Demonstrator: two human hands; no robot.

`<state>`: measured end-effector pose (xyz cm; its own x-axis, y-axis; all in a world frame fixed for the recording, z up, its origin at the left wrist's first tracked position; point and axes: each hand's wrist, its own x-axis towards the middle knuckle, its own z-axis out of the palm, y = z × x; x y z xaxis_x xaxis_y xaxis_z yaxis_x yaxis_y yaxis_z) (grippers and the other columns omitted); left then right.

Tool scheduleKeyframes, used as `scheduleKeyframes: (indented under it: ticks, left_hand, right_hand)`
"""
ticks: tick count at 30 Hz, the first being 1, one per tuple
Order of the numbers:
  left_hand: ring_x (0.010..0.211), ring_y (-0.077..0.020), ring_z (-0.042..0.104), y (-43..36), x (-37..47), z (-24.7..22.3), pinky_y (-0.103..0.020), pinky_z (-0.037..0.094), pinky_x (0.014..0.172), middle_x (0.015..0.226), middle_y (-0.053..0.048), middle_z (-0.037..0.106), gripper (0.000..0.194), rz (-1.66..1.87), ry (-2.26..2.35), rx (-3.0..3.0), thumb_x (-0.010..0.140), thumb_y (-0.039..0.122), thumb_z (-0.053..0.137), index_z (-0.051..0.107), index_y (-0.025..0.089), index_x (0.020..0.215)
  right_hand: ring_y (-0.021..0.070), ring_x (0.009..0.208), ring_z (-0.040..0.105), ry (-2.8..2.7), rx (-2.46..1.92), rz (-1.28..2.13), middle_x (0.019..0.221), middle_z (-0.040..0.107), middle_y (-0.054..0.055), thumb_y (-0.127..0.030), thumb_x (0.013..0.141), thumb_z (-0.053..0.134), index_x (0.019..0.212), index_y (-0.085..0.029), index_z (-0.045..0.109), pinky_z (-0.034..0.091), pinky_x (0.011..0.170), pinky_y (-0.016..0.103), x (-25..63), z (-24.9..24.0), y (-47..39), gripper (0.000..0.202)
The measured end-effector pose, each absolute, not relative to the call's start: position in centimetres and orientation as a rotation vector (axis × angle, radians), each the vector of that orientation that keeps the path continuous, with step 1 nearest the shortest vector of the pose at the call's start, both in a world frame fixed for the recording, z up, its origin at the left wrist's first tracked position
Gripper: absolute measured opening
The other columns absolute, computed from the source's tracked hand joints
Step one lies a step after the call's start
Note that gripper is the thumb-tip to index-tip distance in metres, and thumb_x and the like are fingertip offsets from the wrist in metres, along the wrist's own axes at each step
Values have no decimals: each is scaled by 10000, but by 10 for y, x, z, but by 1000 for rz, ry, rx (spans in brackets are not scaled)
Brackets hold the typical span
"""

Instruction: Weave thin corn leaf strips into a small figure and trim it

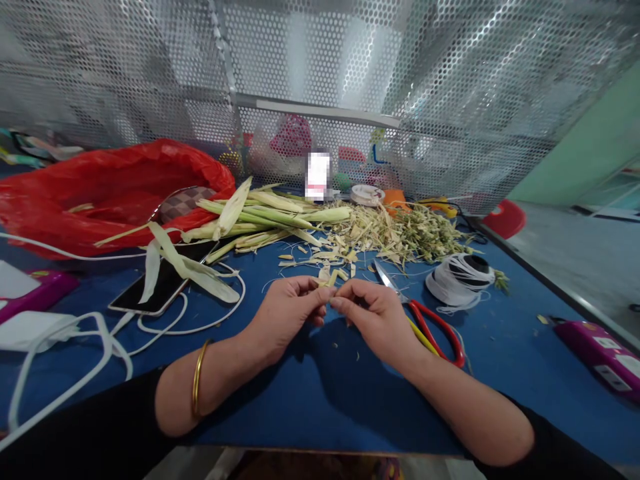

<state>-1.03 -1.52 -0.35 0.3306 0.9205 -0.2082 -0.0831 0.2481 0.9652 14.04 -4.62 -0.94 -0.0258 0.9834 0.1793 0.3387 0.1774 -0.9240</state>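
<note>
My left hand (293, 310) and my right hand (375, 317) meet fingertip to fingertip above the blue table. Both are closed in a pinch around a small pale-green piece of husk (333, 277) that sticks up between them. Just behind the fingers lie cut husk scraps (345, 247). Red-handled scissors (435, 330) rest beside my right hand, partly behind it, with a yellow item against them. Long green husk strips (270, 217) are piled farther back, and a spool of white string (460, 283) stands to the right.
A red plastic bag (115, 180) fills the back left. A phone (160, 280) with white cables lies at the left under a husk leaf. Purple power strips (600, 357) sit at both sides. A perforated metal screen (310, 60) stands behind the table.
</note>
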Motion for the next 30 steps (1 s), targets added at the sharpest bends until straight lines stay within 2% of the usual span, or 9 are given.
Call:
scheduleKeyframes:
  ticks: [4, 8, 10, 13, 19, 30]
  left_hand:
    - [468, -80, 482, -12, -14, -3, -208, 433, 510, 521, 32, 537, 290, 805, 951, 1088, 643, 405, 776, 644, 147, 655]
    - [525, -103, 546, -7, -21, 1, -229, 476, 561, 604, -2, 606, 331, 697, 876, 1075, 716, 475, 704, 635, 152, 691]
    - [537, -103, 549, -6, -22, 3, -223, 476, 552, 626, 4, 616, 301, 677, 876, 1091, 664, 413, 765, 660, 160, 789]
    - [530, -107, 550, -6, -23, 3, -225, 479, 542, 603, 15, 612, 365, 672, 900, 1120, 588, 315, 826, 680, 156, 883]
    - [535, -115, 597, -5, -21, 0, -236, 492, 577, 665, -37, 680, 286, 681, 902, 1164, 646, 341, 789, 692, 130, 814]
    - [480, -66, 527, -6, -19, -2, -191, 455, 531, 632, 0, 629, 198, 709, 932, 1036, 650, 241, 770, 654, 132, 768]
  right_hand:
    - [106, 524, 445, -1453, -1299, 1035, 557, 506, -21, -327, 781, 612, 616, -173, 587, 355, 508, 243, 141, -7, -45, 227]
    - [101, 510, 455, -1407, -1280, 1103, 557, 524, -23, -346, 778, 608, 618, -172, 581, 355, 518, 246, 144, -8, -43, 238]
    - [100, 512, 456, -1415, -1282, 1104, 558, 520, -25, -342, 784, 599, 624, -170, 583, 356, 523, 245, 146, -9, -43, 235]
    - [103, 526, 464, -1450, -1302, 1078, 570, 512, -26, -329, 793, 581, 642, -171, 590, 360, 525, 241, 146, -8, -43, 219]
    - [116, 555, 485, -1523, -1383, 940, 613, 555, -9, -311, 801, 551, 669, -175, 613, 380, 536, 243, 143, -7, -45, 199]
    - [124, 592, 482, -1717, -1383, 659, 605, 537, -16, -201, 798, 523, 639, -193, 571, 365, 576, 246, 140, -12, -47, 167]
